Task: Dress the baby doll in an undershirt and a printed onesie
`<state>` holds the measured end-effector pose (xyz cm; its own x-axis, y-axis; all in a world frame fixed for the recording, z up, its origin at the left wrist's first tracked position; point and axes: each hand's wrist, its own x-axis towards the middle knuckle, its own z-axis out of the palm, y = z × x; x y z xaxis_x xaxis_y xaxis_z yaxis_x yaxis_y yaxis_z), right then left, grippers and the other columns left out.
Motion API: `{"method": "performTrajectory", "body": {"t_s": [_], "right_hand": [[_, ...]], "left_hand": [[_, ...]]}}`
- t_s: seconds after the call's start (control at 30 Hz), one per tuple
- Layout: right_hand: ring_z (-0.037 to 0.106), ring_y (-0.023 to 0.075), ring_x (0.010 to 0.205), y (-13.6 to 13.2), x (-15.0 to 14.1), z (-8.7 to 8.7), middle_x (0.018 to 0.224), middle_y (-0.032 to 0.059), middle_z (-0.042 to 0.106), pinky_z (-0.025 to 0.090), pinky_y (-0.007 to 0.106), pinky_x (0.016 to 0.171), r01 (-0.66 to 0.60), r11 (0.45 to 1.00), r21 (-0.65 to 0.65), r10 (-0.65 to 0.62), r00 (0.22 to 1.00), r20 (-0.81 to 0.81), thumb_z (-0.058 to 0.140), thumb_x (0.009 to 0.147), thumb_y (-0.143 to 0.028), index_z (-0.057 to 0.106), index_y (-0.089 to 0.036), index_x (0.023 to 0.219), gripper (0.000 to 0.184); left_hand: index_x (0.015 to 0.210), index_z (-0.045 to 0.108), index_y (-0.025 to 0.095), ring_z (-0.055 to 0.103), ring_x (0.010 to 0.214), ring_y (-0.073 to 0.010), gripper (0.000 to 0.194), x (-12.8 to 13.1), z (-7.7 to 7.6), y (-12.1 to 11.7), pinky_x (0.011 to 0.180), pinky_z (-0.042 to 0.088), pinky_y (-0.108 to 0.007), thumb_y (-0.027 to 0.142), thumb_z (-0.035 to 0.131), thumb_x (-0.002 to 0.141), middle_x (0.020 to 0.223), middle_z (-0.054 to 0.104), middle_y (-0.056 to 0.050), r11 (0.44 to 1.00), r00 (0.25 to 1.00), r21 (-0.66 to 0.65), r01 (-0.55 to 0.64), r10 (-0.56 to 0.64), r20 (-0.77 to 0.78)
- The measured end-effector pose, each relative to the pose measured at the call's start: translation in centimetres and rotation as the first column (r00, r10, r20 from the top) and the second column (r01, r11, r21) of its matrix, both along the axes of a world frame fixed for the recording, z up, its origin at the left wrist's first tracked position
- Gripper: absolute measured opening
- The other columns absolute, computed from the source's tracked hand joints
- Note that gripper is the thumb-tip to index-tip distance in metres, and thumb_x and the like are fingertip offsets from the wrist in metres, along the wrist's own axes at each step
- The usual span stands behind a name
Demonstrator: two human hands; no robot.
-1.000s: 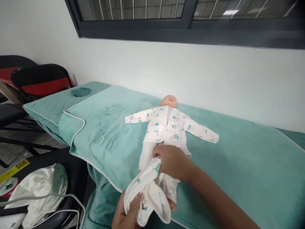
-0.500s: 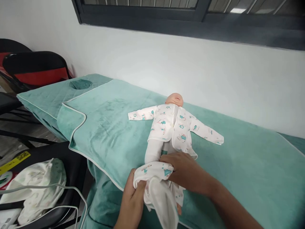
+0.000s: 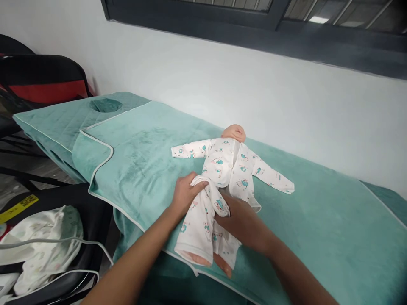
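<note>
The left hand (image 3: 185, 192) pinches the bunched waistband of the printed trousers (image 3: 195, 231) at its left side, and the right hand (image 3: 241, 218) appears to grip the rolled edge on the right, its fingertips partly hidden by cloth. An uneven pull could twist the waistband, since the two sides look unequally gathered; a hard tug might drag the doll (image 3: 235, 133) askew or snag the jacket hem. The left forearm reaches in from the near left, wrist bent and thumb over the cloth; the right comes from the near right, knuckles up. The trousers cover the doll's legs, feet showing at the cuffs near the bed's near edge. Beyond, the open-fronted jacket (image 3: 218, 163) lies sleeves outspread on the green sheet (image 3: 140, 156).
</note>
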<state>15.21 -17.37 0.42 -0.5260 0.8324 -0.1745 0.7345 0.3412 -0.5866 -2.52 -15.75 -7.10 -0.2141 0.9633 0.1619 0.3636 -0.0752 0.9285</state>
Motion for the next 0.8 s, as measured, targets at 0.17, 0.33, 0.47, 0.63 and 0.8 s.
{"method": "performTrajectory", "body": {"t_s": [0.17,0.33,0.47,0.63,0.8], "right_hand": [[0.061,0.0193,0.08,0.4,-0.5,-0.8,0.089,0.0012,0.069,0.037,0.027,0.065,0.155,0.986,0.053,-0.149,0.983,-0.103,0.047,0.078,-0.012,0.058,-0.022,0.089,0.019],[0.061,0.0204,0.083,0.2,0.1,-1.3,0.09,0.0012,0.068,0.041,0.028,0.066,0.35,0.936,0.026,-0.338,0.92,-0.2,0.053,0.082,-0.021,0.058,-0.023,0.094,0.013],[0.062,0.0201,0.091,-0.5,1.7,-0.6,0.101,0.002,0.068,0.048,0.03,0.075,0.26,0.966,-0.009,-0.247,0.904,-0.348,0.06,0.085,-0.031,0.057,-0.024,0.109,0.026],[0.061,0.0209,0.088,0.2,3.5,-0.3,0.104,0.0063,0.063,0.049,0.033,0.073,0.419,0.829,0.369,-0.267,0.878,-0.398,0.055,0.091,-0.04,0.055,-0.024,0.107,0.023],[0.051,0.0304,0.105,2.2,2.3,-1.3,0.112,0.0135,0.056,0.044,0.04,0.08,0.271,0.752,0.601,-0.326,0.945,-0.018,0.06,0.086,-0.034,0.053,-0.02,0.104,0.024]], "left_hand": [[0.067,0.053,0.02,0.043,0.061,-0.0129,0.028,0.2,0.1,1.1,0.063,0.034,-0.025,0.045,0.056,0.079,0.059,0.05,0.004,0.995,0.995,0.059,-0.078,0.082,-0.063],[0.071,0.053,0.018,0.049,0.068,-0.0138,0.037,-0.1,0.9,1.9,0.064,0.038,-0.025,0.047,0.042,0.09,0.068,0.054,0.002,0.997,0.99,0.073,-0.012,0.002,0.138],[0.087,0.059,0.018,0.055,0.082,-0.0157,0.022,-0.9,2.6,1.7,0.073,0.043,-0.026,0.039,0.05,0.088,0.086,0.06,-0.001,0.989,0.977,0.014,0.15,-0.15,0.149],[0.108,0.059,0.023,0.048,0.116,-0.0233,0.028,0.3,5.4,1.7,0.096,0.042,-0.035,0.024,0.061,0.08,0.119,0.055,-0.006,0.947,0.905,0.039,0.32,-0.293,-0.307],[0.108,0.056,0.019,0.048,0.109,-0.0298,0.029,4.1,6.4,1.7,0.084,0.045,-0.042,0.019,0.061,0.079,0.119,0.052,-0.012,0.97,0.588,0.006,0.245,-0.143,-0.796]]}}
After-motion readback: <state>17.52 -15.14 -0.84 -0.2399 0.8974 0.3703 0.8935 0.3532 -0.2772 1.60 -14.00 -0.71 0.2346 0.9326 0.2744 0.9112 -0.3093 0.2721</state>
